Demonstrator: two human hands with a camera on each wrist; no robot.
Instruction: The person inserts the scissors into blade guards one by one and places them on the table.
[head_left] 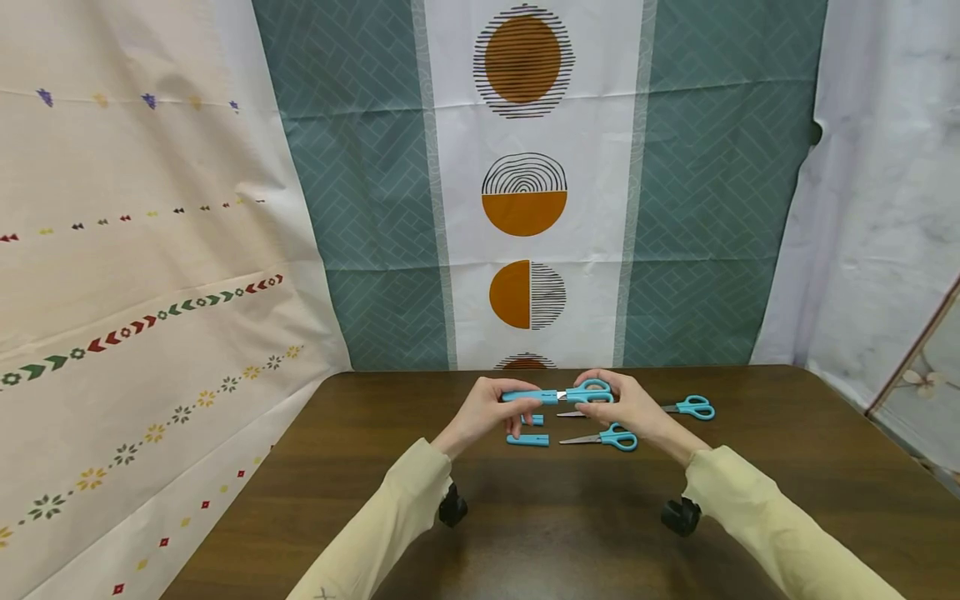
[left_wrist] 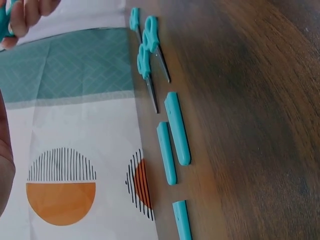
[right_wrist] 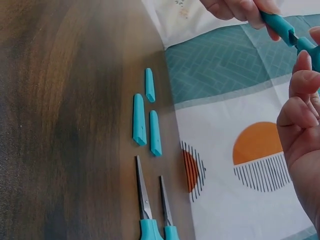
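Note:
Over the far part of the table, my left hand (head_left: pixel 491 408) pinches a light-blue blade cap (head_left: pixel 525 397). My right hand (head_left: pixel 636 410) grips light-blue-handled scissors (head_left: pixel 596 392) by the handle. The blades point left and sit mostly inside the cap, a short strip of metal (right_wrist: pixel 296 38) showing between cap and handle. Beneath the hands lie more scissors (head_left: pixel 618 437) of the same kind, blades toward the left. Left of them are loose caps, a nearer cap (head_left: pixel 527 440) and another cap (head_left: pixel 532 420) partly behind my left fingers.
Three scissors lie on the brown wooden table (head_left: pixel 570 533), the rightmost scissors (head_left: pixel 697 407) beyond my right hand. A third loose cap (left_wrist: pixel 182 220) shows in the left wrist view. Patterned cloth (head_left: pixel 360 208) hangs behind the table; pale cloth (head_left: pixel 150 250) hangs on the left.

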